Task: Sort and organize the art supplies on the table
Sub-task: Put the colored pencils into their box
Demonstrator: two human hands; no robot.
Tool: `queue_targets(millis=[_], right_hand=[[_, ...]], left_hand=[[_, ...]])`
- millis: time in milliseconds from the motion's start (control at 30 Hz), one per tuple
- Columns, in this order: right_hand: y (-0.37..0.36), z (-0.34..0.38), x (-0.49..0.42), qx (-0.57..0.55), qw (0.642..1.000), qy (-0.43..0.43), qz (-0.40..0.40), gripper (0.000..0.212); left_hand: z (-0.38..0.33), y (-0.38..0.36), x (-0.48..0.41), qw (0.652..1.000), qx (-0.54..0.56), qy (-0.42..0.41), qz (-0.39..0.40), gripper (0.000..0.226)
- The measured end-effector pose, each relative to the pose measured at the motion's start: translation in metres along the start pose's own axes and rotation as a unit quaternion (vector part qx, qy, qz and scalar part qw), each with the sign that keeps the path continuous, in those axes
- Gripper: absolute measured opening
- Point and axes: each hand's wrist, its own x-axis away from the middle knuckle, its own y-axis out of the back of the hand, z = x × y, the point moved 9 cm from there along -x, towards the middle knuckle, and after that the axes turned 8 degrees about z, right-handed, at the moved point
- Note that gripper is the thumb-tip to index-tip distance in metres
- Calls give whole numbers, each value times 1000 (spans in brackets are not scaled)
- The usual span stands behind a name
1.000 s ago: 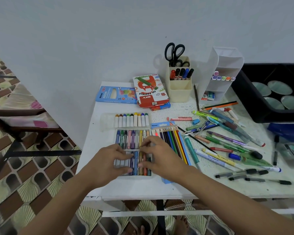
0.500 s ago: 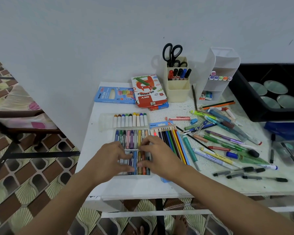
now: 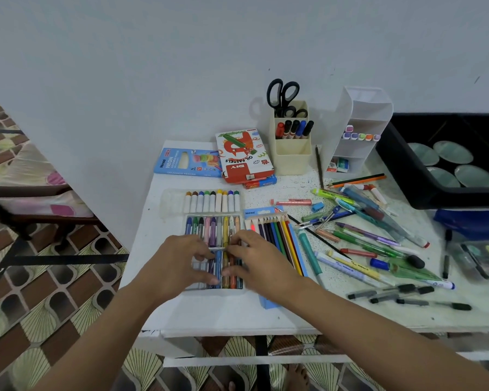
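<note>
Because the crayons [image 3: 213,230] are light, waxy sticks that roll readily and can snap, I judge they want a gentle pinch at mid-length, not at the tip. They lie in two rows in a clear tray [image 3: 209,215] at the front left of the worktop [image 3: 209,311], just beside the coloured pencils [image 3: 277,235]. The left grip [image 3: 178,266] and right grip [image 3: 261,263] both curl down over the lower row, fingertips pinching sticks near the tray's middle divider.

Left hand [image 3: 178,266], right hand [image 3: 261,263] (both bare)
</note>
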Motion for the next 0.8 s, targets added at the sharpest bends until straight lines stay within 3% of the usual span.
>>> queue_targets(millis=[233,367,467,567,633,800], right_hand=[[2,-1,0,1,1000,10,1,32],[15,-12,7,-113,993,0,31,31],[42,-32,23,-160,987,-23,-7,32],[71,-62,46,-128,989,-56,-44,16],[84,-83,62,-82,994,-70,-26,5],[94,-123,97,35,994,-84,55,16]], left_hand=[[-3,3,-7,999,-11,43,26,44],[-13,6,-8,997,-45,48,46,32],[-37,10,-10,998,-56,11,32,28],[-74,1,-22,998,-7,-61,22,18],[-98,-13,-39,996,-2,-88,17,16],[-144,-57,-90,990,-62,-128,13,22]])
